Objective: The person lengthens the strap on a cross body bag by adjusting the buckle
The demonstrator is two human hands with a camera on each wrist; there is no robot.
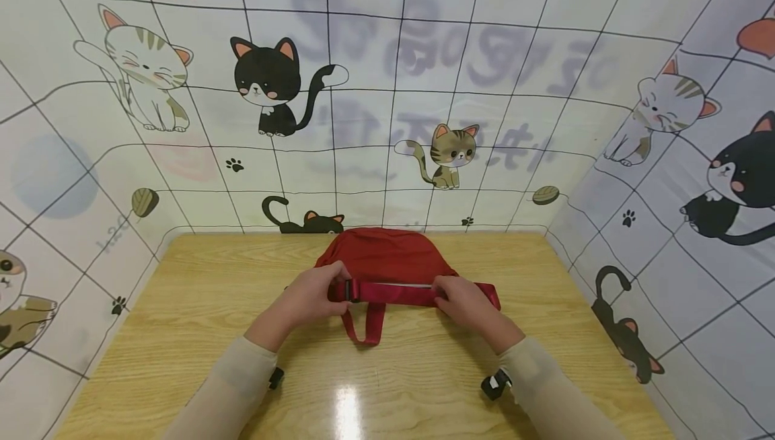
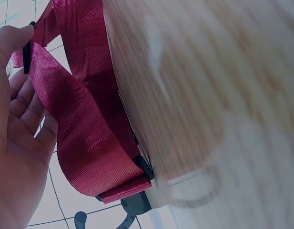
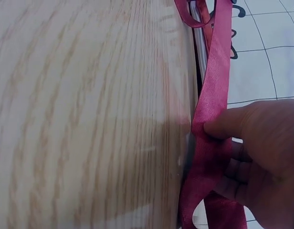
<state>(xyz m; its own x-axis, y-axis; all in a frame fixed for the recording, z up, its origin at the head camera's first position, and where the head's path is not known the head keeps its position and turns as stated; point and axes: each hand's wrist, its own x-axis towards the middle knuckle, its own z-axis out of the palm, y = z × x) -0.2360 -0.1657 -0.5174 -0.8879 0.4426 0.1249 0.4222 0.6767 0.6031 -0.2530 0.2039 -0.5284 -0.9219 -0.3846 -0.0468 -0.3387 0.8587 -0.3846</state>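
Both of my hands are on the red strap: the left hand pinches it at the black buckle, and the right hand pinches the webbing farther along. The red bag lies on the counter near the back wall. I judge I am mid-way through laying the strap flat across the bag, so next I need an even pull and a fold that keeps the loose loop tucked in.

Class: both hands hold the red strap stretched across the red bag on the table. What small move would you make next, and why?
Probably fold the loose strap loop up onto the red bag. The left hand grips the strap at its black buckle, the right hand pinches the other end, and only that loop hangs towards the person.
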